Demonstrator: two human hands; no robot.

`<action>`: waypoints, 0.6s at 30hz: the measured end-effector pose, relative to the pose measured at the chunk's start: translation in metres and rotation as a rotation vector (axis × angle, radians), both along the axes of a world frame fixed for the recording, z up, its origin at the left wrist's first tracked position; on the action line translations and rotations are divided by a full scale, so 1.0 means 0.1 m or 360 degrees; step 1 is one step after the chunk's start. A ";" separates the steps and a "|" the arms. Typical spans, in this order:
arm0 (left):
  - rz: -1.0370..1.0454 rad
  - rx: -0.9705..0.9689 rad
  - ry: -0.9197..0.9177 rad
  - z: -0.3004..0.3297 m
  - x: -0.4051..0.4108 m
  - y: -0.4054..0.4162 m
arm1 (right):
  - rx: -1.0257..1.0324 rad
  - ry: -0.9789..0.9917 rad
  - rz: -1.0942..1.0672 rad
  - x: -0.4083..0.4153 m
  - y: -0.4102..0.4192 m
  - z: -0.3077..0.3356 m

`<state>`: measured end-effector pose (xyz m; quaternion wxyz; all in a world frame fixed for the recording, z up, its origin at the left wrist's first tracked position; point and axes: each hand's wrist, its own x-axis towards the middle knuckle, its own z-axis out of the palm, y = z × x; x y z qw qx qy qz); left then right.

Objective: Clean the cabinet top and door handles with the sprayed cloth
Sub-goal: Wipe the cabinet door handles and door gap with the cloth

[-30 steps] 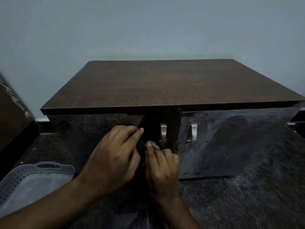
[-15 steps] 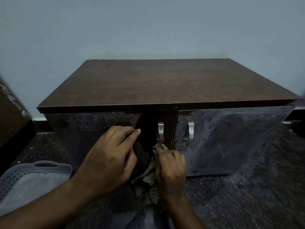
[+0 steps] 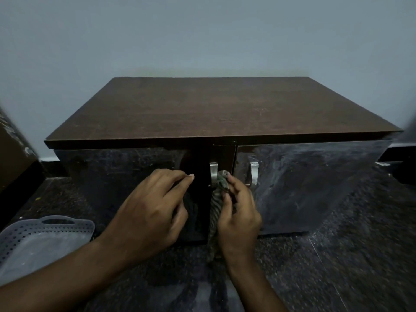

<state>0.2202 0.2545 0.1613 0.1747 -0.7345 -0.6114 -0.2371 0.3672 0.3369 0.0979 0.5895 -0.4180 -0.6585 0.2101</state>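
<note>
A low dark cabinet has a brown wooden top point(image 3: 220, 109) and two glossy doors. Two silver handles sit near the middle: the left handle point(image 3: 213, 171) and the right handle point(image 3: 254, 172). My right hand point(image 3: 238, 215) grips a striped grey cloth point(image 3: 217, 199) and presses its top against the lower part of the left handle; the rest of the cloth hangs down toward the floor. My left hand point(image 3: 153, 210) rests flat on the left door point(image 3: 117, 176), fingers spread and holding nothing.
A grey perforated plastic tray point(image 3: 42, 237) lies on the dark speckled floor at the lower left. A brown panel point(image 3: 13, 149) leans at the far left. A pale wall stands behind the cabinet.
My right hand has risen with the cloth from below the left handle up onto it, and more of the cloth now hangs out. The left hand stays on the door.
</note>
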 end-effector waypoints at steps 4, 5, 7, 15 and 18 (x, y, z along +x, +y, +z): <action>-0.0010 -0.0004 0.0006 0.01 0.04 0.03 | -0.0063 0.0096 0.0050 0.01 0.01 0.17; -0.0017 -0.0001 0.0006 0.02 0.05 0.03 | -0.0108 0.0206 0.0085 0.01 0.03 0.22; -0.0026 0.0008 0.0013 0.02 0.07 0.04 | -0.0184 0.0334 0.0139 0.02 0.05 0.24; 0.0009 -0.0045 0.0047 0.02 0.08 0.05 | -0.0145 0.0122 0.0089 0.02 0.04 0.24; 0.0023 -0.0089 0.0118 0.07 0.13 0.04 | -0.0073 0.0134 0.0034 0.01 0.03 0.21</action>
